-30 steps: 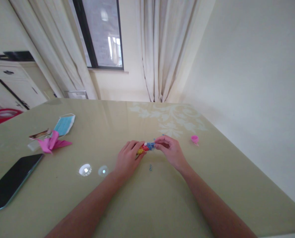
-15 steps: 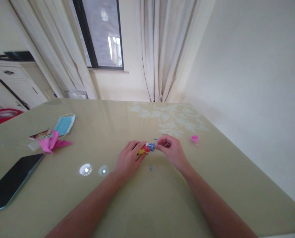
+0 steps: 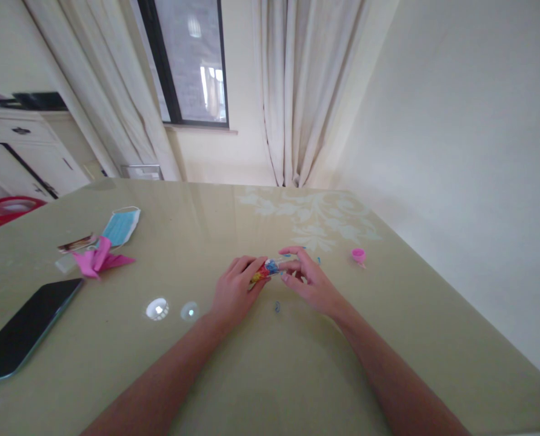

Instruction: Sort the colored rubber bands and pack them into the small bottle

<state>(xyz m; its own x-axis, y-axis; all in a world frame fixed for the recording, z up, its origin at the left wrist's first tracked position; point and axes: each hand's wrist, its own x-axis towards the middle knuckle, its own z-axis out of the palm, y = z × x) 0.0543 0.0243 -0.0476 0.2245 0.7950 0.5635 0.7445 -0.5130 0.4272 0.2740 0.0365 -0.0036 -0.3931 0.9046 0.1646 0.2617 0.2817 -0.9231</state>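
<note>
My left hand (image 3: pixel 236 289) is wrapped round a small clear bottle (image 3: pixel 265 269) packed with tiny red, yellow and blue pieces that look like rubber bands. The bottle lies sideways, its clear end toward the right. At that end is my right hand (image 3: pixel 313 281), fingers apart, one fingertip touching or entering the mouth; which of the two I cannot tell. A blue loop (image 3: pixel 277 307) like a small rubber band lies on the table in front of the bottle. Further blue bits (image 3: pixel 319 260) lie behind my right hand. To the right sits a small pink cap (image 3: pixel 358 255).
On the left of the glossy table (image 3: pixel 233 375) are a black phone (image 3: pixel 28 324), a pink folded-paper bird (image 3: pixel 100 259), a blue face mask (image 3: pixel 121 227) and a brown-patterned strip (image 3: pixel 76 243). A wall (image 3: pixel 479 181) borders the table's right side.
My right hand's fingers have spread from a pinch at the bottle's end, and one finger now points at its mouth. A blue bit now shows behind that hand. The left hand keeps its hold.
</note>
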